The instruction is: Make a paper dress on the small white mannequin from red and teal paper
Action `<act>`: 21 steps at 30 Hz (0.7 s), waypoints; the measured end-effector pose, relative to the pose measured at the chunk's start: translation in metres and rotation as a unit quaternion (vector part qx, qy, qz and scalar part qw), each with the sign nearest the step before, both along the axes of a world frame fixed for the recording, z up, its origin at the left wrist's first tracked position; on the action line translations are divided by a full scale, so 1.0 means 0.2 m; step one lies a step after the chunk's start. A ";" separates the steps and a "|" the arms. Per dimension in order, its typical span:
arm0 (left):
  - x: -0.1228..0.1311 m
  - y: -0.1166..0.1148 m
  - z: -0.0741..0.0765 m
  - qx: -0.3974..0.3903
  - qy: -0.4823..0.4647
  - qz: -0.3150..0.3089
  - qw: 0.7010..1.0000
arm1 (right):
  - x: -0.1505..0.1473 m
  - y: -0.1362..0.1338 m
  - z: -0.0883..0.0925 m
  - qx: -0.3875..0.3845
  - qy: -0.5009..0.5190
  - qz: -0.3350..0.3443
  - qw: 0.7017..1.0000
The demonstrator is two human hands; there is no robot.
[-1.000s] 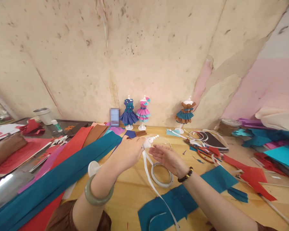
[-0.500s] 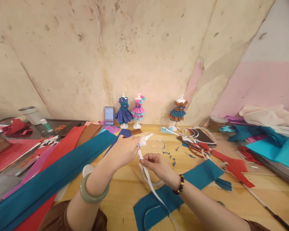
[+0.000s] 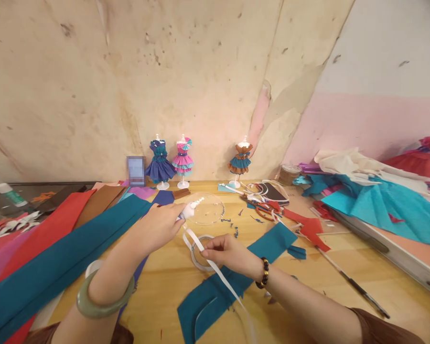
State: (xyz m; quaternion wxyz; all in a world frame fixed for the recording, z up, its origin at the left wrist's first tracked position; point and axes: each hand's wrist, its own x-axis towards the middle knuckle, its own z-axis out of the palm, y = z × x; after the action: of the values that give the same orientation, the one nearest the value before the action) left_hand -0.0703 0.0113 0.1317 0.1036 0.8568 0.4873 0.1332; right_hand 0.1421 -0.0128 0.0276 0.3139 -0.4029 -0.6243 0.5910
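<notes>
My left hand (image 3: 165,222) is closed round a small white mannequin (image 3: 189,209), which is tilted with its top to the upper right. Between finger and thumb, my right hand (image 3: 225,253) pinches a narrow white strip (image 3: 222,278). The strip runs from near the mannequin down over a teal paper piece (image 3: 215,298). A roll of white tape (image 3: 194,255) lies on the table just left of my right hand. Behind the mannequin sits a clear round dish (image 3: 213,209).
Three small dressed mannequins (image 3: 161,161) stand along the wall. Scissors (image 3: 268,210), red scraps (image 3: 310,229) and a thin black-handled tool (image 3: 365,294) lie right. Long teal (image 3: 71,253) and red paper (image 3: 62,227) cover the left. Crumpled turquoise paper (image 3: 376,205) is far right.
The view has turned right, so the scene sits further left. The white strip has come away from the mannequin's base and now loops below it. Both hands keep their holds.
</notes>
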 end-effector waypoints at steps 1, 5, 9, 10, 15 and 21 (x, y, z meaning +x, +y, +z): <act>0.00 0.00 0.01 -0.002 0.010 0.001 1.000 | 0.02 0.00 0.00 0.007 0.000 0.006 1.000; 0.01 0.00 0.02 -0.002 0.040 -0.003 0.999 | 0.14 0.01 -0.01 0.054 -0.070 -0.020 0.996; 0.00 0.02 0.01 0.009 0.039 -0.008 0.999 | 0.37 0.02 0.00 0.076 -0.164 -0.089 0.980; -0.01 0.02 0.01 0.010 0.032 -0.013 0.999 | 0.45 0.02 0.01 0.081 -0.177 -0.108 0.975; -0.04 0.03 0.01 0.021 0.004 -0.029 0.999 | 0.76 0.03 0.07 0.108 -0.252 -0.175 0.946; -0.05 0.04 0.01 0.023 -0.005 -0.020 1.000 | 0.79 -0.14 0.12 0.173 -0.427 0.007 0.888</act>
State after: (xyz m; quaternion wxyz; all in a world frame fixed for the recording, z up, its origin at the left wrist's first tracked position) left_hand -0.0810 0.0198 0.1327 0.0893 0.8679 0.4661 0.1469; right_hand 0.2999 -0.0416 0.0507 0.0777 -0.5507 -0.7936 0.2467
